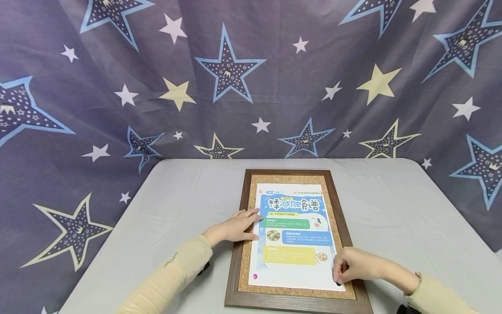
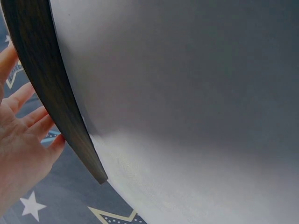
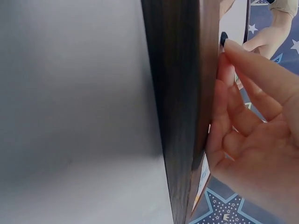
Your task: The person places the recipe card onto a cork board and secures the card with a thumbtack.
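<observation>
A printed poster (image 1: 292, 278) with Chinese text and coloured panels lies on a cork board (image 1: 244, 266) in a dark brown wooden frame (image 1: 234, 274). At the poster's lower right corner my right hand (image 1: 358, 264) pinches a small black push pin (image 3: 224, 38) between thumb and finger. My left hand (image 1: 237, 226) rests with spread fingers across the frame's left side, fingertips on the poster's left edge. A magenta pin (image 1: 255, 276) sits at the lower left corner. Small round pins show at the upper left (image 1: 261, 191) and upper right (image 1: 320, 192) corners.
The framed board lies on a table with a pale grey cover (image 1: 188, 192). Behind and beside the table hangs a dark grey-purple curtain (image 1: 266, 96) printed with stars.
</observation>
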A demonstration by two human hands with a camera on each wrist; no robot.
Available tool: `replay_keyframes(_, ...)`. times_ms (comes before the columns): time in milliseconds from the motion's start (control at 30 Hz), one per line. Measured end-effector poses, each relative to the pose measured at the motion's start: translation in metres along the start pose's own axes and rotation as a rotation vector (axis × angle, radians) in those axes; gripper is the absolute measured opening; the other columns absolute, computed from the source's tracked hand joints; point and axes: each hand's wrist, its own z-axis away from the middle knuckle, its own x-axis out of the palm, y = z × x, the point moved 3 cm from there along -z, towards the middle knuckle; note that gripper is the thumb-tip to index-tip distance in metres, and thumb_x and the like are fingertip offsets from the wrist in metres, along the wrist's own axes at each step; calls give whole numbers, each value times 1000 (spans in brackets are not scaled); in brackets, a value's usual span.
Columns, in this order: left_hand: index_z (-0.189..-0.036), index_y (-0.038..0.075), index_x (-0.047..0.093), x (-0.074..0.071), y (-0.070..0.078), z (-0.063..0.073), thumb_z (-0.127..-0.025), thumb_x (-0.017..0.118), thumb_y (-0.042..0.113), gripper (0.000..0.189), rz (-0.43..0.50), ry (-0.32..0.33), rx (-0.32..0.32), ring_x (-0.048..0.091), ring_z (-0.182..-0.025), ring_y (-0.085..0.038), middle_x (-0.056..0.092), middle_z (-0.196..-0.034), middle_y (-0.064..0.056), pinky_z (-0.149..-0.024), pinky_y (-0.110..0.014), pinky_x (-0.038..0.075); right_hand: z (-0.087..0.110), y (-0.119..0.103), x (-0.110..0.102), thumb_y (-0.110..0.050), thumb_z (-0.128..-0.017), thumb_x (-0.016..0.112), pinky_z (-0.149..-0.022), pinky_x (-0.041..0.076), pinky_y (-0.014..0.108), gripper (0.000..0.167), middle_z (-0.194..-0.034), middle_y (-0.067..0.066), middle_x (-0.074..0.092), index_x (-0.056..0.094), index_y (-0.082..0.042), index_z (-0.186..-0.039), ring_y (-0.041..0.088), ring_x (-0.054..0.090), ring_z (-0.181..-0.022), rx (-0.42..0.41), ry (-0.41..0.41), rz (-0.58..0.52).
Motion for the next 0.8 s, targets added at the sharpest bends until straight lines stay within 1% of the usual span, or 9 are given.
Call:
replay_keyframes(167, -135, 11, 35, 0, -1, 1, -86, 54, 41, 60, -2, 6, -1, 18, -132, -27, 19, -144, -14, -106, -48, 11, -2, -1, 2, 0, -69, 68, -45, 41, 16, 11, -63, -15, 54, 67, -11, -66, -6, 43, -54, 39, 18, 43)
replay_keyframes(367, -134, 10, 36, 1, 0, 1, -86, 54, 41, 60, -1, 11, 6, 18, -132, -28, 19, -144, -15, -105, -48, 12, -3, -3, 3, 0, -67, 69, -45, 40, 15, 11, -61, -15, 54, 66, -10, -65, -6, 42, -53, 64, 10, 34)
replay_keyframes(533, -134, 11, 36, 2, -1, 1, -86, 54, 41, 60, 1, 15, 9, 18, -132, -27, 20, -144, -14, -105, -48, 12, -1, -4, 2, 0, -68, 69, -45, 40, 15, 10, -62, -15, 53, 66, -9, -66, -6, 42, -53, 48, 3, 10)
replay_keyframes(633, -134, 11, 37, 1, 0, 2, -86, 54, 41, 60, -6, 18, -1, 19, -132, -26, 21, -144, -14, -105, -48, 13, -1, -4, 2, 0, -70, 68, -44, 40, 15, 10, -64, -14, 53, 65, -9, -67, -6, 43, -53, 33, 8, -1)
replay_keyframes(800, -132, 11, 40, 1, 2, 5, -86, 54, 41, 57, -19, 38, -19, 23, -130, -27, 25, -143, -14, -105, -47, 16, 0, -3, -2, -2, -74, 65, -47, 44, 17, 7, -69, -12, 56, 65, -9, -74, -5, 47, -57, -6, 45, 16)
